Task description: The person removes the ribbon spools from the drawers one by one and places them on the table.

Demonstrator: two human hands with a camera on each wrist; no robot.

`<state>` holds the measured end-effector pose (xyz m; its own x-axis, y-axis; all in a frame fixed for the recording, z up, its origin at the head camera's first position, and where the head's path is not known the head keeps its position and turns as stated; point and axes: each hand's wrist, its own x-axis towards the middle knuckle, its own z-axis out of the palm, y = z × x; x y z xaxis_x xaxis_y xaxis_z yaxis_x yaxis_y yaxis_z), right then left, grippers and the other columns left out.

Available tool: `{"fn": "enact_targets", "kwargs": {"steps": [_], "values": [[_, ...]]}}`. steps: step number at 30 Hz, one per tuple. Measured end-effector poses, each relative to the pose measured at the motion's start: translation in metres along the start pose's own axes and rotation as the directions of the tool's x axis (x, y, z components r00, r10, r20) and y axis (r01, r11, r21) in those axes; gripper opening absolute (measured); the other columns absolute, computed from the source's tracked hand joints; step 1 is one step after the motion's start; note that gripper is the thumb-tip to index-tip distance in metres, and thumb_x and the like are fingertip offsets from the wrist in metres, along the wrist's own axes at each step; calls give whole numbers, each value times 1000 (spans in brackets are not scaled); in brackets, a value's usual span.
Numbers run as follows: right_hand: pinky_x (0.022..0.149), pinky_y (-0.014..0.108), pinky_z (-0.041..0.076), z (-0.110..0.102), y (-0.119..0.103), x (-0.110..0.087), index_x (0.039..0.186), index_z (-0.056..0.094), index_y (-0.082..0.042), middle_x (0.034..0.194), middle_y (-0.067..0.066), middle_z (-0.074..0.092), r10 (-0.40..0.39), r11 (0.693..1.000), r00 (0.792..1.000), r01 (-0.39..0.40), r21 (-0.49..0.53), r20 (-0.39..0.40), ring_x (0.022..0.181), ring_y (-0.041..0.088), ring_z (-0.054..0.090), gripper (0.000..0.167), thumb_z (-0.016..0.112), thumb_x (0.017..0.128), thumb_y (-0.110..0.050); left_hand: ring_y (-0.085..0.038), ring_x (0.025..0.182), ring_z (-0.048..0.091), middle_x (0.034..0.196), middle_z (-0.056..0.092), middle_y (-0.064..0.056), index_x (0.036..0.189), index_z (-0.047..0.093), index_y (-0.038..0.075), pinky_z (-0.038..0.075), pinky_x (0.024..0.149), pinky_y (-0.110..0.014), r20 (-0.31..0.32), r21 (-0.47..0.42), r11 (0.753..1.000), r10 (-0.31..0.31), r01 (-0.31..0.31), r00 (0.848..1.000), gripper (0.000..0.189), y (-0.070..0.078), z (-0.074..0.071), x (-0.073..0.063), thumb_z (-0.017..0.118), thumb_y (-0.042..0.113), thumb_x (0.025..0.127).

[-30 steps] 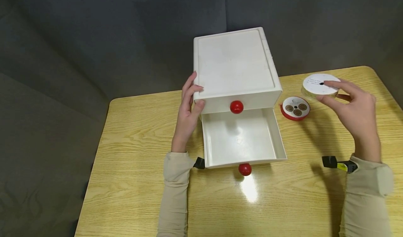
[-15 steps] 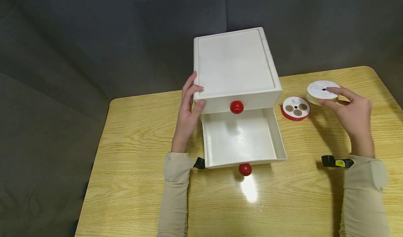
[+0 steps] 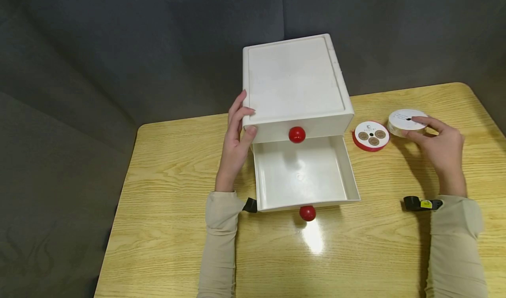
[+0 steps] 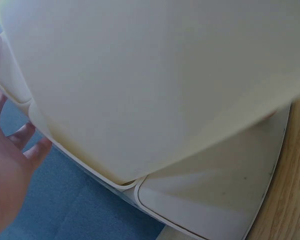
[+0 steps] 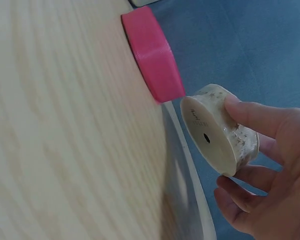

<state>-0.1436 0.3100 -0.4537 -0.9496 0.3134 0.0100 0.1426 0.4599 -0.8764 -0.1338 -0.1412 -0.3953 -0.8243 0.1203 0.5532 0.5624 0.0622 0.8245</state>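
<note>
In the head view, a white plastic drawer unit (image 3: 292, 80) stands at the back middle of the table. Its lower drawer (image 3: 316, 181) is pulled out, with nothing visible inside. My left hand (image 3: 233, 153) grips the unit's front left edge, thumb on the front and fingertips over the top. To the right, my right hand (image 3: 444, 155) pinches a spool of cream patterned ribbon (image 3: 400, 116) between thumb and fingers. The right wrist view shows this ribbon spool (image 5: 210, 132) just off the table. Close on its left lies a spool of red ribbon (image 3: 370, 136), flat on the table.
Red round knobs mark the upper drawer front (image 3: 297, 134) and the pulled-out lower drawer front (image 3: 307, 213). A pale wood table (image 3: 178, 227) carries everything, and a dark grey curtain (image 3: 178, 47) hangs behind it.
My right hand has lowered the cream ribbon spool toward the table, slightly right and nearer, beside the red ribbon spool. The left hand and the drawer unit have stayed put.
</note>
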Motion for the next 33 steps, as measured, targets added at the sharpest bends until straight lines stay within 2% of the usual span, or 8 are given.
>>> {"fn": "enact_targets", "kwargs": {"steps": [5, 7, 14, 18, 21, 24, 27, 33], "values": [[71, 4, 41, 1, 5, 1, 133, 69, -5, 131, -9, 60, 7, 998, 1000, -6, -59, 8, 100, -2, 53, 47, 82, 90, -20, -24, 153, 26, 167, 24, -17, 125, 50, 2, 24, 123, -42, -2, 2, 1000, -4, 4, 1000, 56, 0, 0, 0, 57, 54, 103], [71, 5, 41, 1, 6, 2, 136, 66, -3, 132, -5, 59, 5, 997, 1000, -4, -76, 21, 99, -1, 52, 51, 82, 90, -21, -24, 154, 26, 167, 24, -17, 125, 50, 2, 24, 124, -43, -1, 0, 1000, -1, 1, 1000, 57, -1, 0, 0, 57, 54, 103], [80, 5, 36, -1, 9, 3, 155, 41, 2, 149, 28, 48, -8, 981, 993, 30, -191, 116, 114, 10, 51, 75, 78, 94, -19, -24, 154, 26, 167, 24, -17, 124, 50, 1, 23, 124, -43, 1, -6, 1000, 5, -5, 1000, 57, -1, 0, 0, 56, 54, 103], [81, 7, 34, -3, 12, 5, 159, 30, 3, 151, 35, 43, -12, 969, 984, 55, -241, 175, 121, 27, 51, 83, 78, 94, -16, -24, 154, 26, 167, 24, -17, 125, 49, 1, 24, 124, -43, 3, -2, 1000, 4, -4, 1000, 57, -2, 0, 1, 56, 53, 103], [95, 17, 36, -4, 13, 6, 160, 26, 4, 152, 38, 40, -22, 964, 978, 76, -253, 209, 130, 44, 46, 85, 77, 94, -13, -24, 154, 26, 167, 24, -17, 125, 49, 1, 24, 123, -43, 3, 0, 1000, 6, -6, 1000, 57, -2, 0, 1, 56, 54, 103], [110, 41, 36, -4, 14, 7, 159, 25, 6, 154, 39, 36, -27, 961, 971, 90, -260, 236, 135, 53, 40, 85, 77, 94, -10, -24, 154, 26, 167, 24, -17, 125, 49, 2, 25, 123, -43, 2, 2, 1000, 7, -7, 1000, 58, -2, 0, 1, 57, 55, 103], [113, 63, 30, -4, 14, 9, 158, 25, 8, 155, 40, 33, -36, 958, 967, 105, -266, 251, 137, 56, 37, 85, 77, 93, -8, -25, 154, 26, 167, 24, -18, 125, 49, 2, 25, 123, -43, -1, 6, 1000, 8, -8, 1000, 57, -1, 0, 2, 56, 54, 103], [112, 70, 26, -6, 12, 9, 157, 22, 11, 155, 42, 29, -49, 954, 960, 127, -272, 276, 138, 60, 33, 88, 78, 92, -7, -26, 154, 25, 167, 23, -18, 125, 48, 1, 25, 123, -43, -1, 15, 1000, 7, -7, 1000, 57, -1, 0, 1, 56, 54, 104]]}}
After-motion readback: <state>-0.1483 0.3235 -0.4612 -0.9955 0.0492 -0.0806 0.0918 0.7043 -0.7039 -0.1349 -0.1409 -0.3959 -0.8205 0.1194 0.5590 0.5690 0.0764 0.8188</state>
